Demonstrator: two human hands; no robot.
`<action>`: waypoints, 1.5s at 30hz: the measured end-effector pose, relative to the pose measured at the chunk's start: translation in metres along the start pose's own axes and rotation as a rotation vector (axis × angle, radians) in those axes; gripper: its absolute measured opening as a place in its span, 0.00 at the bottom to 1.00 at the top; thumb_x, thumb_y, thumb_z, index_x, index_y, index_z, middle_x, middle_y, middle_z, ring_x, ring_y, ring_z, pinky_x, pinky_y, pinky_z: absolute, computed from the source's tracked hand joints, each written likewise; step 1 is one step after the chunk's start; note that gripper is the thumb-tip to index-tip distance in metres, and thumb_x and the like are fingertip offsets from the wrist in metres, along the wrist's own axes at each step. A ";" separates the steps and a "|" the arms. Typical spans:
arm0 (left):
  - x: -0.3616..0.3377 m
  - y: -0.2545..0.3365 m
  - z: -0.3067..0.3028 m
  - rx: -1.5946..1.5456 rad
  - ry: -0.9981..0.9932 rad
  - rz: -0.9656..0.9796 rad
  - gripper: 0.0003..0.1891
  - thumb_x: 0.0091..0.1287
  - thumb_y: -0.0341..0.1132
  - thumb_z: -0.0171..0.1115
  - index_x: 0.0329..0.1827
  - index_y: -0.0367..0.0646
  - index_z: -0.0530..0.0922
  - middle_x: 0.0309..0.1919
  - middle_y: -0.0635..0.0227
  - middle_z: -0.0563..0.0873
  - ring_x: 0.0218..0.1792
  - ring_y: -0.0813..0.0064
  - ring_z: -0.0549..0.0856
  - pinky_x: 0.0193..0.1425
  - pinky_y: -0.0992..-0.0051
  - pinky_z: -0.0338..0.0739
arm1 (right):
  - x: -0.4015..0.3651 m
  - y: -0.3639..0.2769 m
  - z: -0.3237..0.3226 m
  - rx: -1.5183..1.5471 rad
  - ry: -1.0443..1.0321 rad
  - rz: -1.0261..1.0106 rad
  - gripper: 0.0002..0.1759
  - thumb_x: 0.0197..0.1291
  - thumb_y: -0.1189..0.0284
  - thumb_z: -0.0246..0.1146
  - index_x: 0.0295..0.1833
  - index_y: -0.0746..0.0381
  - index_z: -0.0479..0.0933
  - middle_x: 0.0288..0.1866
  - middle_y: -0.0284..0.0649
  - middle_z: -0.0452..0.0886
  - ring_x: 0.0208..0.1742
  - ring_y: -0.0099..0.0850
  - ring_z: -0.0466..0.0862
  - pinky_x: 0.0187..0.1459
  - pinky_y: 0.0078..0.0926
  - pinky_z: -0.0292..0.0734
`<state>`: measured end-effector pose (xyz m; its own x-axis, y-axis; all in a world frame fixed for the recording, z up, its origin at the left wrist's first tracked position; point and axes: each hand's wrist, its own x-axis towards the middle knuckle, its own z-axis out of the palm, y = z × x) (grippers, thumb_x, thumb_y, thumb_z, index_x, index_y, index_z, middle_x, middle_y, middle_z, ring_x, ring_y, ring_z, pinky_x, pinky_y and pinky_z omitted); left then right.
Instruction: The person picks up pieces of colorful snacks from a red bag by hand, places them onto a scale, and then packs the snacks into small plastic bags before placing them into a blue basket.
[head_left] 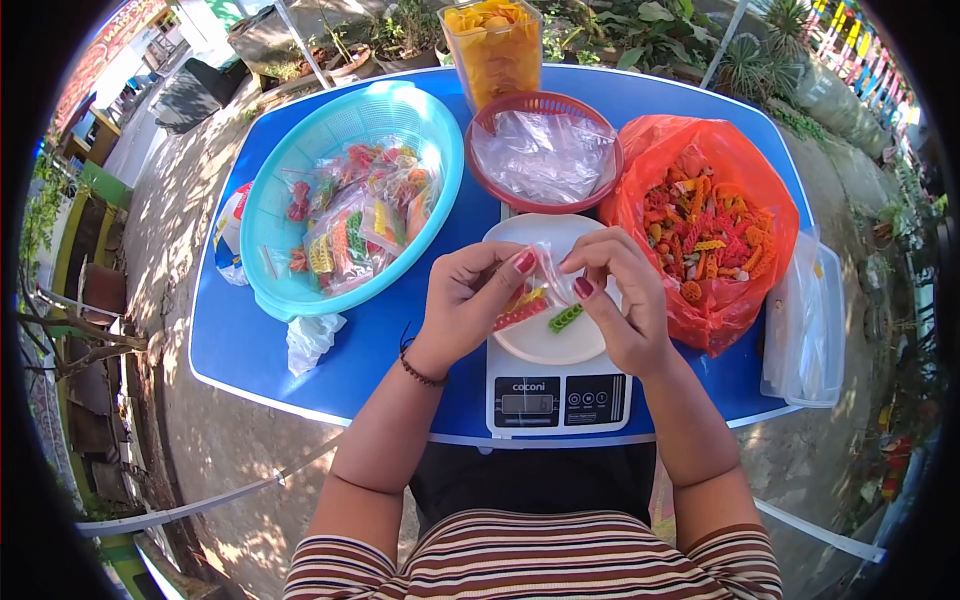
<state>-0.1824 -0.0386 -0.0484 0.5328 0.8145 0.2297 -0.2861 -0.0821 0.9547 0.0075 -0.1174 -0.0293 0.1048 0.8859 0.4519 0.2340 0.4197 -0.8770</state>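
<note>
My left hand pinches one side of the mouth of a small clear plastic bag between thumb and fingers. My right hand grips the other side, thumb and fingertips pressed on the film. Red and yellow snack pieces and a green snack piece show below the fingers, partly hidden by the hands. Beneath is the round white plate of a kitchen scale, whose dark display faces me.
A turquoise basket of filled snack bags stands left. Behind the scale, a red basket holds clear bags. To the right are a red plastic bag of loose colourful snacks and a clear container. A tub of yellow chips stands at the back.
</note>
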 end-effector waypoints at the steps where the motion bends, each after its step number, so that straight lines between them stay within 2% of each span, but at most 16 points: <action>1: 0.001 0.000 0.001 0.012 0.043 0.015 0.11 0.78 0.33 0.63 0.49 0.32 0.85 0.35 0.73 0.88 0.35 0.91 0.80 0.39 0.86 0.74 | -0.001 -0.001 0.001 0.080 0.068 0.118 0.07 0.55 0.81 0.64 0.39 0.64 0.84 0.42 0.40 0.80 0.43 0.33 0.78 0.47 0.27 0.72; 4: 0.003 0.002 -0.001 0.013 0.124 0.012 0.12 0.79 0.35 0.62 0.49 0.33 0.85 0.35 0.74 0.87 0.35 0.91 0.78 0.41 0.85 0.74 | 0.008 -0.015 -0.013 -0.321 -0.210 0.149 0.07 0.53 0.81 0.67 0.39 0.64 0.83 0.41 0.40 0.80 0.43 0.35 0.78 0.46 0.28 0.74; 7: 0.008 0.001 -0.003 -0.016 0.157 0.022 0.13 0.80 0.37 0.60 0.50 0.33 0.85 0.39 0.71 0.88 0.37 0.90 0.80 0.43 0.85 0.77 | 0.003 -0.001 -0.016 -0.495 -0.373 -0.136 0.08 0.51 0.84 0.69 0.38 0.66 0.81 0.42 0.39 0.82 0.44 0.36 0.82 0.49 0.29 0.75; 10: 0.009 -0.006 -0.008 -0.059 0.164 0.037 0.15 0.81 0.38 0.59 0.52 0.33 0.84 0.41 0.69 0.89 0.40 0.88 0.83 0.45 0.84 0.80 | 0.005 0.004 -0.021 -0.464 -0.462 -0.131 0.10 0.51 0.84 0.71 0.41 0.65 0.83 0.43 0.40 0.83 0.44 0.41 0.83 0.49 0.34 0.78; 13: 0.009 0.002 -0.002 -0.141 0.168 0.043 0.15 0.81 0.38 0.57 0.54 0.32 0.84 0.43 0.66 0.90 0.43 0.85 0.86 0.47 0.82 0.81 | 0.006 0.002 -0.021 -0.494 -0.437 -0.017 0.10 0.54 0.84 0.67 0.43 0.65 0.83 0.43 0.43 0.81 0.46 0.41 0.81 0.51 0.35 0.78; 16: 0.009 0.004 0.001 -0.155 0.164 0.033 0.15 0.81 0.37 0.58 0.55 0.32 0.83 0.45 0.65 0.90 0.45 0.83 0.87 0.50 0.80 0.83 | 0.005 -0.005 -0.013 -0.389 -0.295 0.099 0.11 0.54 0.86 0.66 0.43 0.65 0.83 0.44 0.44 0.81 0.45 0.42 0.81 0.50 0.35 0.78; 19: 0.008 -0.002 -0.004 -0.078 0.141 0.025 0.13 0.80 0.35 0.60 0.54 0.32 0.84 0.44 0.63 0.91 0.45 0.81 0.88 0.52 0.79 0.84 | 0.006 0.000 -0.016 -0.446 -0.264 -0.070 0.14 0.55 0.88 0.65 0.47 0.65 0.81 0.44 0.43 0.80 0.45 0.38 0.83 0.48 0.31 0.79; 22: 0.007 0.001 -0.002 -0.060 0.085 0.039 0.10 0.77 0.31 0.63 0.52 0.32 0.84 0.43 0.62 0.91 0.44 0.80 0.89 0.49 0.78 0.85 | 0.008 -0.005 -0.017 -0.343 -0.033 -0.147 0.14 0.62 0.88 0.64 0.52 0.67 0.78 0.45 0.41 0.80 0.43 0.29 0.84 0.47 0.26 0.80; 25: 0.003 -0.001 -0.003 -0.066 0.031 0.055 0.09 0.74 0.26 0.66 0.52 0.32 0.84 0.43 0.61 0.91 0.44 0.79 0.90 0.49 0.78 0.86 | 0.003 0.006 -0.007 0.203 0.214 -0.132 0.12 0.69 0.86 0.63 0.56 0.70 0.74 0.47 0.41 0.81 0.44 0.23 0.84 0.49 0.23 0.80; 28: 0.001 -0.002 -0.001 -0.046 0.021 0.075 0.10 0.71 0.23 0.68 0.53 0.31 0.85 0.44 0.60 0.92 0.45 0.78 0.90 0.50 0.78 0.87 | 0.002 0.006 -0.006 0.411 0.181 -0.056 0.11 0.71 0.83 0.63 0.56 0.71 0.73 0.48 0.42 0.83 0.45 0.23 0.85 0.51 0.23 0.81; 31: 0.000 0.001 0.002 -0.050 0.029 0.060 0.10 0.69 0.21 0.69 0.52 0.32 0.85 0.44 0.58 0.92 0.45 0.75 0.91 0.52 0.76 0.88 | 0.000 0.002 -0.005 0.373 0.142 0.038 0.13 0.69 0.85 0.65 0.56 0.70 0.74 0.47 0.43 0.84 0.47 0.24 0.86 0.51 0.22 0.81; 34: 0.000 0.001 0.001 -0.073 0.034 0.057 0.10 0.68 0.21 0.70 0.51 0.31 0.85 0.44 0.58 0.92 0.44 0.74 0.91 0.52 0.75 0.88 | 0.002 0.001 0.004 0.356 0.228 -0.009 0.14 0.65 0.85 0.68 0.54 0.71 0.75 0.45 0.43 0.85 0.46 0.25 0.86 0.50 0.22 0.82; 38: -0.001 0.004 0.002 -0.042 -0.017 0.051 0.11 0.71 0.26 0.69 0.53 0.31 0.85 0.44 0.58 0.92 0.45 0.74 0.91 0.51 0.74 0.87 | -0.002 0.009 0.001 0.170 0.185 -0.032 0.12 0.61 0.85 0.73 0.47 0.72 0.79 0.44 0.42 0.86 0.45 0.24 0.86 0.49 0.21 0.82; 40: -0.001 0.006 0.001 -0.079 -0.055 0.068 0.13 0.73 0.28 0.67 0.56 0.30 0.85 0.45 0.59 0.92 0.45 0.77 0.90 0.52 0.76 0.86 | -0.003 0.011 0.002 0.063 0.201 -0.043 0.10 0.60 0.84 0.74 0.43 0.71 0.80 0.43 0.42 0.86 0.45 0.23 0.86 0.50 0.21 0.82; 45: -0.001 0.004 -0.002 -0.043 -0.060 0.058 0.14 0.77 0.32 0.64 0.58 0.31 0.85 0.43 0.63 0.92 0.43 0.82 0.88 0.49 0.80 0.84 | -0.006 0.006 0.008 0.121 0.289 -0.077 0.10 0.59 0.86 0.74 0.43 0.71 0.81 0.41 0.40 0.86 0.44 0.22 0.86 0.49 0.22 0.81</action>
<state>-0.1855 -0.0385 -0.0456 0.5603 0.7733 0.2967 -0.3513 -0.1025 0.9306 0.0005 -0.1185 -0.0383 0.3653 0.7653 0.5300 0.1372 0.5189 -0.8438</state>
